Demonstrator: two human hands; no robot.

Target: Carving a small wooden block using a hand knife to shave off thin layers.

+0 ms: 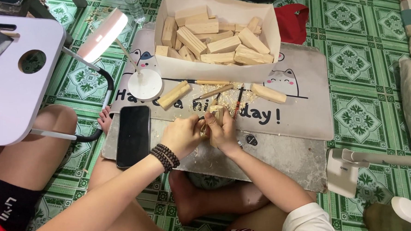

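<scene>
A small wooden block [217, 116] is being gripped by the closed right hand [222, 131] near the middle of the grey mat [302, 120]. It is also being gripped by the closed left hand [184, 136], just beside the right. A black phone [133, 135] is lying at the mat's left edge, and a cardboard box [222, 66] of wood pieces is standing at its far edge.

You hold a small pale wooden block [217, 115] upright between both hands, over the middle of the grey mat [302, 120], towards its near edge. Its top pokes above your fingers [211, 123]; the lower part is hidden. Pale shavings [223, 94] lie scattered on the mat just beyond it.
</scene>
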